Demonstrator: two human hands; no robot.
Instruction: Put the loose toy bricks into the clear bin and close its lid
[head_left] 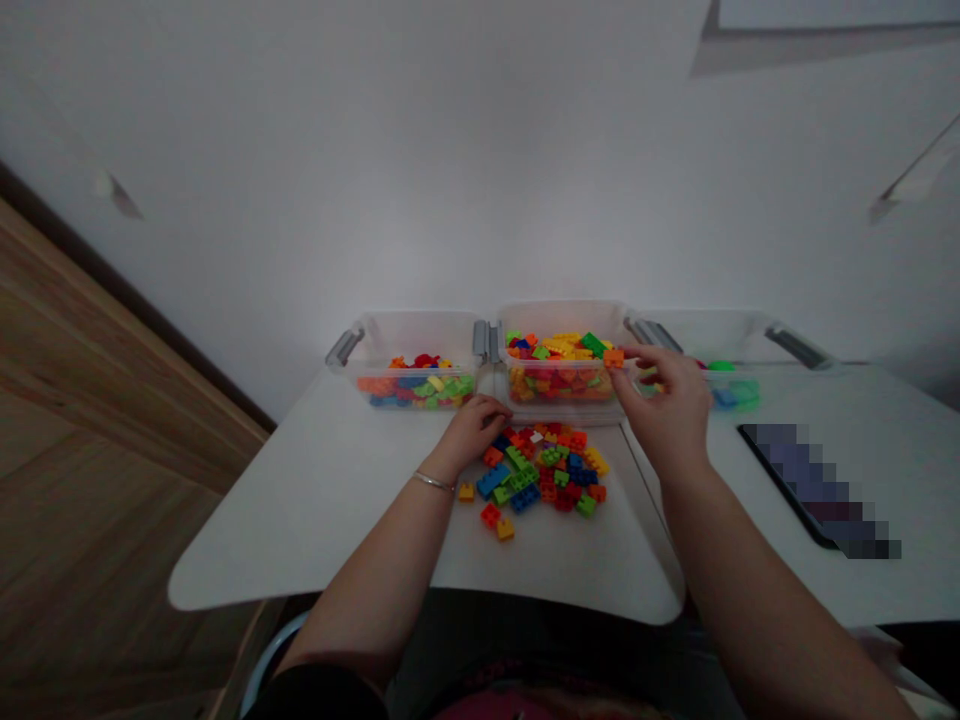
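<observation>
Between the thumb and fingers of my right hand [675,400] is an orange building brick [613,358], held at the front right corner of the middle clear bin [562,412]. That bin contains many mixed bricks, yellow and green ones on top. My left hand [478,432] rests at the back left edge of a loose pile of coloured bricks [525,470] on the white table. Its fingers are bent together near the pile, and what they hold, if anything, is hidden. A few orange and yellow bricks lie apart at the pile's front.
A left clear bin [420,325] holds mixed bricks. The right clear bin [720,330] has some green, blue and pink pieces, partly behind my right hand. A phone [810,490] lies on the white table [315,500] at right. A wall stands behind the bins.
</observation>
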